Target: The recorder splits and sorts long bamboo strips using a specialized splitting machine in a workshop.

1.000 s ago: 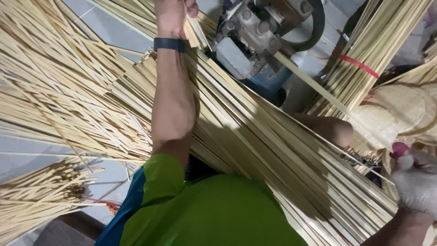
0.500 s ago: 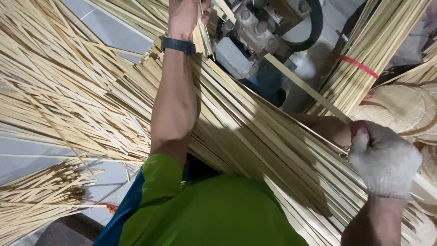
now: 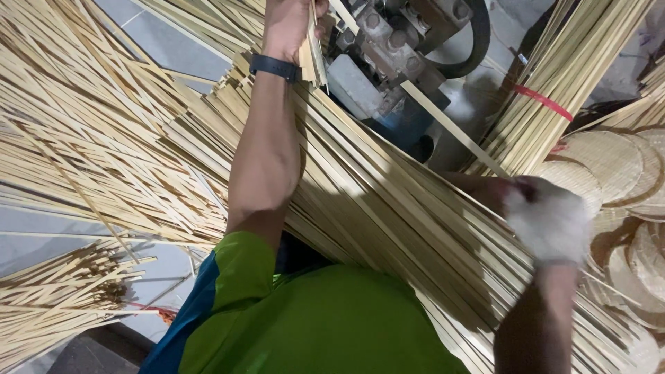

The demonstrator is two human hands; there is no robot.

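Strips (image 3: 388, 208) across lap; machine (image 3: 395, 48) ahead; trays (image 3: 609, 163) right.

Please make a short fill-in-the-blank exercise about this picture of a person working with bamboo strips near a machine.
1. The right hand wears a white ____.
2. The left hand holds bamboo strips next to the grey ____.
3. The left wrist carries a dark ____.
4. The tied bundle is bound by a ____ band.

Missing words: glove; machine; watch; red
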